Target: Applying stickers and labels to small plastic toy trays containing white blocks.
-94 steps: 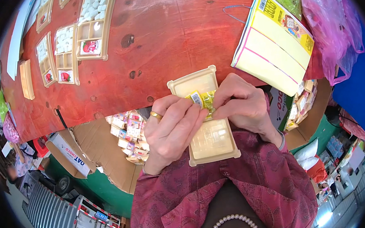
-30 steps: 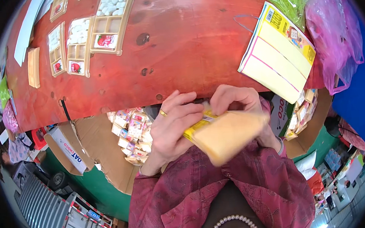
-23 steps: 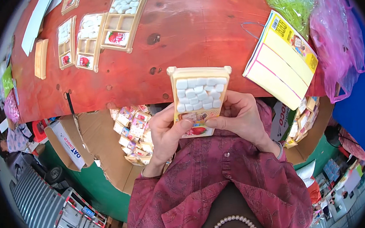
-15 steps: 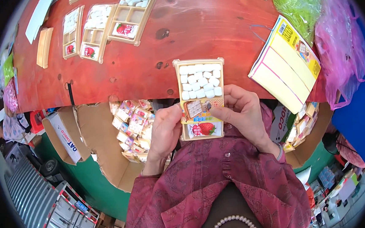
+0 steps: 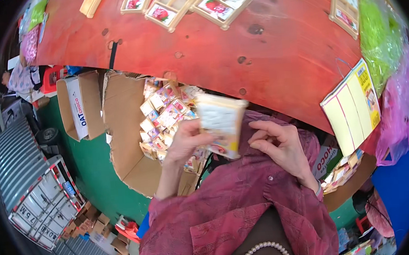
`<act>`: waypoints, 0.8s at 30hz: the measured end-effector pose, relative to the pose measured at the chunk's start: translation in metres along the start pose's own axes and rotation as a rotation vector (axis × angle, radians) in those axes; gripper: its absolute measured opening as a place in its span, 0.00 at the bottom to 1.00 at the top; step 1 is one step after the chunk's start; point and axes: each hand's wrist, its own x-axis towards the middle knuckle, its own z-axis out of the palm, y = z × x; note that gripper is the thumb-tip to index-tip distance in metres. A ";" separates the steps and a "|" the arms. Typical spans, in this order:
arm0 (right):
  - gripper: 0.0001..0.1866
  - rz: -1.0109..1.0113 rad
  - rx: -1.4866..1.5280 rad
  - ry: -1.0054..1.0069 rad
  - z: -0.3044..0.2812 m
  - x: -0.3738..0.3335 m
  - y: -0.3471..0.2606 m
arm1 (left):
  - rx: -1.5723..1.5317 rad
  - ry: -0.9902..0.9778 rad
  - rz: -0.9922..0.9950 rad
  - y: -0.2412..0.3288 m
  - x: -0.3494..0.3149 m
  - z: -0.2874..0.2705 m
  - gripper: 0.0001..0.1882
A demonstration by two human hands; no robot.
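My left hand is closed on one side of a small beige compartment tray, its thumb lying over the front. The tray is tilted and blurred by motion; white pillow-shaped pieces fill its upper part, and a printed yellow band crosses the lower part. My right hand is off to the right of the tray, fingers apart and slightly bent, with nothing visible in them. Behind my left hand, an open cardboard box holds many finished-looking small packs.
On the red table stand several similar trays at the far side. A yellow printed card stack lies at the right table edge, beside green plastic and pink plastic bags. Another carton sits at left.
My right hand has let go of the tray and moved right. The tray, now in my left hand alone, has tilted and shifted toward the box. The whole view has turned.
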 end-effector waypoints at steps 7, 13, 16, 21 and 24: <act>0.16 -0.164 -0.400 0.053 -0.004 0.004 0.001 | -0.357 0.551 0.190 -0.105 -0.030 -0.161 0.18; 0.16 -0.171 -0.515 0.057 -0.009 -0.001 0.014 | -0.390 0.781 0.066 -0.124 0.045 -0.252 0.22; 0.16 -0.312 -0.625 0.094 -0.008 0.002 0.022 | -0.088 0.846 -0.025 -0.146 0.074 -0.264 0.19; 0.15 -0.359 -0.615 0.107 -0.021 -0.009 0.012 | 0.186 0.923 -0.096 -0.129 0.097 -0.231 0.17; 0.16 -0.439 -0.490 0.324 -0.040 -0.030 -0.009 | 0.496 1.156 0.258 -0.126 0.084 -0.229 0.16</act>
